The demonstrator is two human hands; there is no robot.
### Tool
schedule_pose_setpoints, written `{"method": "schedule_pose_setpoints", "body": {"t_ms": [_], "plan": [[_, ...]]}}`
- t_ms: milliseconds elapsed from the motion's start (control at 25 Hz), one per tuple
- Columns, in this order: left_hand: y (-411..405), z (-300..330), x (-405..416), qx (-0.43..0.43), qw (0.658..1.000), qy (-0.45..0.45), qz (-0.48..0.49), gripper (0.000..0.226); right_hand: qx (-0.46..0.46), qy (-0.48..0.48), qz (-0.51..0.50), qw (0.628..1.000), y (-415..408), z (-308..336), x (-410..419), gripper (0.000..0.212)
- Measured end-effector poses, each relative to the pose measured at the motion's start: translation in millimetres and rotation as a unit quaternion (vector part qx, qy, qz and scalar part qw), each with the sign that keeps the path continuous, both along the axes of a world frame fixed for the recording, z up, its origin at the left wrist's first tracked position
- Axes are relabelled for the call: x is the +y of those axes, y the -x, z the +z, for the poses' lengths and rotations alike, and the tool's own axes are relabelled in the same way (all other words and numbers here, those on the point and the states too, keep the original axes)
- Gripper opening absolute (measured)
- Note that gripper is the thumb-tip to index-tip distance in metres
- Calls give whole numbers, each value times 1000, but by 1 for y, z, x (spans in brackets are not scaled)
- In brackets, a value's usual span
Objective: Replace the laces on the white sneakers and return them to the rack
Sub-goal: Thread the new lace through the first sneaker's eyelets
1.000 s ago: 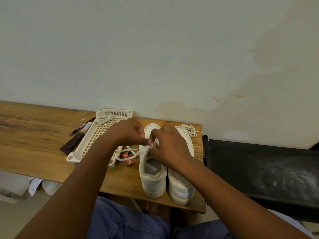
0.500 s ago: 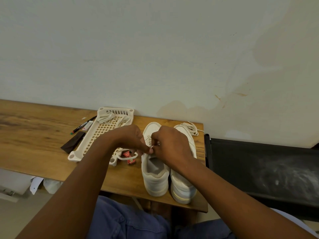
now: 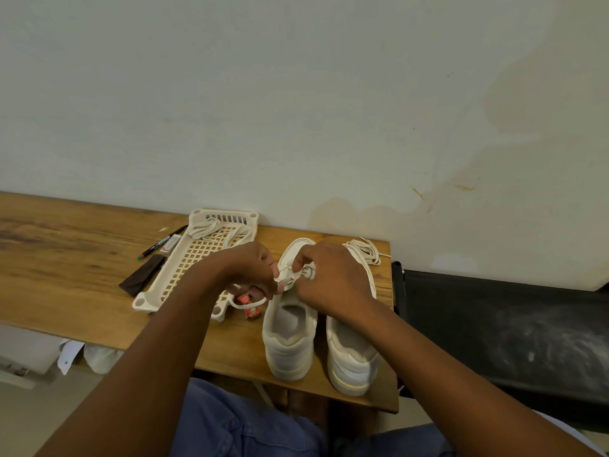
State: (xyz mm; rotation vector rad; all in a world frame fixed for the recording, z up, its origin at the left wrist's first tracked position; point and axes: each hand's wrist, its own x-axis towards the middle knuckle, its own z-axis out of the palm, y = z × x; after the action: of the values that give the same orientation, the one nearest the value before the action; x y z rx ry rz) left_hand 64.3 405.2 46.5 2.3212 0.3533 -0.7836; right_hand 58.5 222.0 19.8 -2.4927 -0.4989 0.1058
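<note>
Two white sneakers stand side by side on the right end of the wooden bench (image 3: 66, 258), heels near, toes toward the wall. Both hands work over the lace area of the left sneaker (image 3: 288, 338). The left hand (image 3: 250, 268) has its grip pinched on a white lace (image 3: 290, 275) at the eyelets; a loop of lace hangs below it toward the bench. The right hand (image 3: 333, 278) pinches the same lace from the right, partly covering the right sneaker (image 3: 352, 361). A cream lattice rack (image 3: 194, 255) lies left of the sneakers with coiled laces at its far end. More laces (image 3: 365, 250) lie past the right sneaker's toe. A marker (image 3: 161, 242) lies left of the rack.
</note>
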Motion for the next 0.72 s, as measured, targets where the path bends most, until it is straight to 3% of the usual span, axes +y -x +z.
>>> {"method": "schedule_pose_setpoints", "body": {"t_ms": [120, 200, 280, 400, 480, 600, 720], "plan": [[0, 0, 0, -14, 1000, 1, -2, 24, -107, 128, 78, 983, 7, -4, 9, 33], [1, 0, 0, -18, 1000, -2, 3, 28, -141, 159, 95, 973, 8, -11, 9, 30], [1, -1, 1, -12, 1000, 6, 18, 35, -145, 97, 70, 982, 7, -13, 8, 23], [-1, -3, 4, 5, 1000, 16, 26, 44, -147, -75, -112, 980, -3, -7, 4, 10], [-1, -3, 4, 11, 1000, 12, 22, 46, -149, -80, -187, 968, -12, -8, -2, 9], [1, 0, 2, 7, 1000, 17, 23, 42, -134, -51, -111, 983, -14, -17, -7, 27], [3, 3, 0, 0, 999, 27, 30, 36, -176, 38, 48, 982, -4, -17, 0, 25]]}}
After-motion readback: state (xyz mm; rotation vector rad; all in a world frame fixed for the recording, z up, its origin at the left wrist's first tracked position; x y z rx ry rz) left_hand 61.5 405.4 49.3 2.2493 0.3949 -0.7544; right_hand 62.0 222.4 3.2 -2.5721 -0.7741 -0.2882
